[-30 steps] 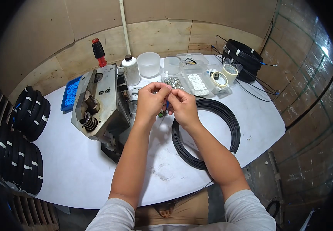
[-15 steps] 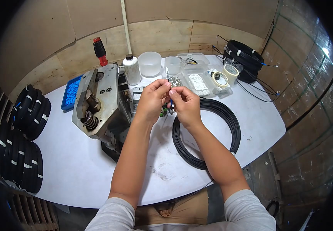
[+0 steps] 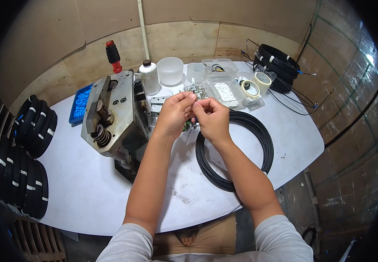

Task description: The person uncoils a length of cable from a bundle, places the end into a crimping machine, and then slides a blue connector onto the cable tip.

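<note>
My left hand (image 3: pixel 174 112) pinches a thin cable end with a white-tipped connector (image 3: pixel 193 84), which points up above the fingertips. Close against it, my right hand (image 3: pixel 212 120) is closed in a pinch on the same thin piece, just below the left fingertips. The part between the fingers is mostly hidden. A coil of black cable (image 3: pixel 265 144) lies on the table beneath and to the right of my right forearm. Left of my left hand stands a metal press-like machine (image 3: pixel 125 115).
A blue tray (image 3: pixel 72 118) of small blue parts sits behind the machine. At the back are a white bottle (image 3: pixel 150 78), a frosted tub (image 3: pixel 170 72), a box of white pieces (image 3: pixel 226 94) and tape rolls (image 3: pixel 251 89). Bundled black cables (image 3: pixel 23 183) flank the table.
The white-tipped end has shifted slightly right and stands more upright. The blue part seen between my hands before is now mostly covered by fingers. Both hands keep their pinch.
</note>
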{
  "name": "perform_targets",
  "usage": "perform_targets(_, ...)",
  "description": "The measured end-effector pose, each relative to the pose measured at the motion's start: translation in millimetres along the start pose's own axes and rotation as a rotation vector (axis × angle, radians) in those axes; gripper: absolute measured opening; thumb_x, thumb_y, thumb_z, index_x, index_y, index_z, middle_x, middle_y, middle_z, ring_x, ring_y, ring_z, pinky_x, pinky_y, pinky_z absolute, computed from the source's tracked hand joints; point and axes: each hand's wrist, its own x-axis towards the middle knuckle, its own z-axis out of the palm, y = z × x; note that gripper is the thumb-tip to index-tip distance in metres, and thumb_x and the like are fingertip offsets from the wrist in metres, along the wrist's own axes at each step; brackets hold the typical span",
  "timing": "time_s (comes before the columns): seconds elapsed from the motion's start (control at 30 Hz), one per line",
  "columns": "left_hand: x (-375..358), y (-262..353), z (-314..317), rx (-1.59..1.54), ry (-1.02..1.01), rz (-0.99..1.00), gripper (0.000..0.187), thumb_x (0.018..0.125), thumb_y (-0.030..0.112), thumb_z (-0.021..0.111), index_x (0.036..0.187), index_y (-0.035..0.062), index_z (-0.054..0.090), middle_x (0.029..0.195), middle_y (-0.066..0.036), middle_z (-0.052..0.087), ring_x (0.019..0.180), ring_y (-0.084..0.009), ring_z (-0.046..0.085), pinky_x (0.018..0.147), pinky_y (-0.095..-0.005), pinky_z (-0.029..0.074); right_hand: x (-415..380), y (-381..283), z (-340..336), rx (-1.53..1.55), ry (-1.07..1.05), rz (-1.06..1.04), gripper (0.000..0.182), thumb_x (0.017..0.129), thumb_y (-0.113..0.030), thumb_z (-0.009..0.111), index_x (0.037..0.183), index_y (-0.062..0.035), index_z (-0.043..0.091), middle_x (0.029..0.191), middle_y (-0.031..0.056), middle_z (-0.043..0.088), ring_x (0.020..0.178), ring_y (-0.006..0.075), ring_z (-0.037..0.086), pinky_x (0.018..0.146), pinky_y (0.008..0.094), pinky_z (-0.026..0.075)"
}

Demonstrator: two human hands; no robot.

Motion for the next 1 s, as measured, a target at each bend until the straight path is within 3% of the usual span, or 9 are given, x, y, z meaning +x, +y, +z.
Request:
perform_targets(0.87,0,0,0,0.021,0.03,-0.017,0.01,0.096,0.014,0.061,0.101,0.0051,0.063,0.087,-0.001,0.065,0.07,-0.01,0.062,0.063,-0.0255,0.05,0,0,-2,-0.009,-0.015,-0.014,0.01,0.091,-0.006,0.067,0.086,0.0019,0.066,0.072,0.005,0.069,0.059,0.0071,0.063,0.054,0.0219,0.05)
perform_targets(0.97,-2,2,6,0.071,0.063,0.032,0.012,0.094,0.014,0.065,0.098,0.0025,0.065,0.086,-0.002,0.066,0.07,-0.0086,0.061,0.064,-0.0246,0.05,0,5,-2,-0.09,0.007,-0.066,0.01,0.091,-0.007,0.067,0.086,0.0014,0.066,0.072,0.0043,0.069,0.059,0.0066,0.062,0.055,0.0227,0.05)
perform_targets(1.0,-6,7,14,0.271,0.132,0.116,0.014,0.092,0.014,0.068,0.095,-0.0001,0.066,0.084,-0.003,0.065,0.067,-0.0098,0.061,0.059,-0.0254,0.05,0,5,-2,-0.171,0.025,-0.124,0.01,0.091,-0.007,0.067,0.086,0.0012,0.066,0.071,0.0038,0.069,0.059,0.0063,0.062,0.055,0.0232,0.05)
